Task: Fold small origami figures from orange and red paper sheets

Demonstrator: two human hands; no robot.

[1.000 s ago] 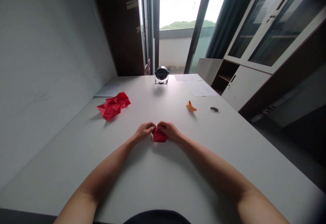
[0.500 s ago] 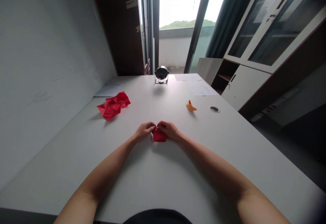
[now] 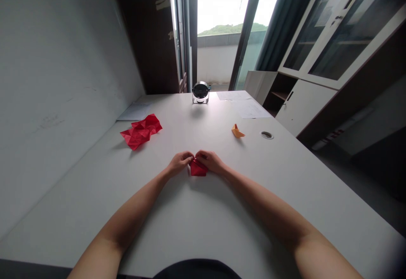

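A small folded piece of red paper (image 3: 198, 169) lies on the white table in front of me, its near edge roughly straight. My left hand (image 3: 180, 162) pinches its far left corner, fingers closed. From the other side, my right hand (image 3: 210, 160) grips the far right part, with the fingertips of both hands almost meeting. The paper's far edge is hidden under my fingers. Off to the left rests a larger creased sheet of red paper (image 3: 141, 132). Farther right stands a small folded orange paper figure (image 3: 237, 131) with pointed tips.
A round device on a silver stand (image 3: 201, 92) stands at the table's far edge. White sheets (image 3: 253, 110) lie at the far right, another sheet (image 3: 135, 111) at the far left. A cable hole (image 3: 267, 135) is set in the tabletop at right. A wall (image 3: 57, 101) borders the left side.
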